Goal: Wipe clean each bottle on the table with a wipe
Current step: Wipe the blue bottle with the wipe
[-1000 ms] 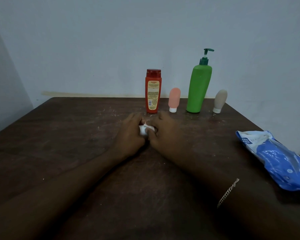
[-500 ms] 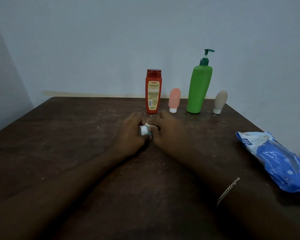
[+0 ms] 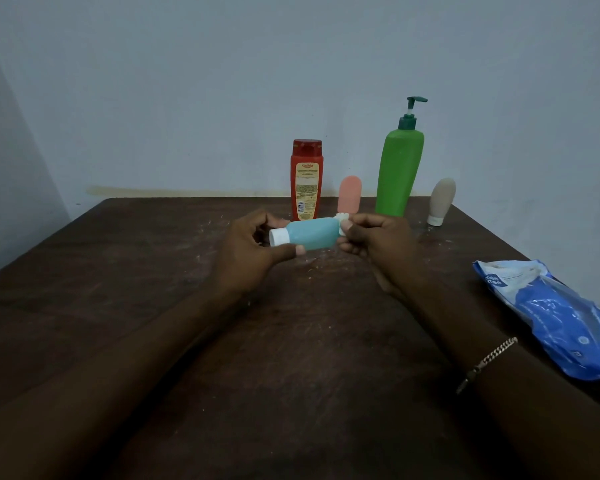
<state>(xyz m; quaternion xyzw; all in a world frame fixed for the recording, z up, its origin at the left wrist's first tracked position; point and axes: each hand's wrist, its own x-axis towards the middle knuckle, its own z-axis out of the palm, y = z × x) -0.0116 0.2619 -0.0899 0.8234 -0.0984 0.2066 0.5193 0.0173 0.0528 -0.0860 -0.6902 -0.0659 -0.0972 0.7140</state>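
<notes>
Left hand (image 3: 246, 251) and right hand (image 3: 378, 244) drawn apart since a moment ago — teal bottle (image 3: 312, 233) now exposed, held sideways above table (image 3: 153, 271). Left fingers curled round cap end, thumb beneath. Right fingertips clamped on white wipe (image 3: 342, 221) at bottle's base. Red bottle (image 3: 305, 181) upright just beyond fingertips.

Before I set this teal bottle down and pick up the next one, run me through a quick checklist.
1. Grip on the teal bottle: ok, the left hand holds it near its white cap.
2. Hold on the wipe: ok, the right hand pinches it at the bottle's base end.
3. Whole bottle wiped: cannot tell.
4. Next bottles upright: ok, the red bottle, pink tube, green pump bottle and beige tube stand at the back.
5. Fresh wipes handy: ok, the blue wipe pack lies on the table at the right.
</notes>
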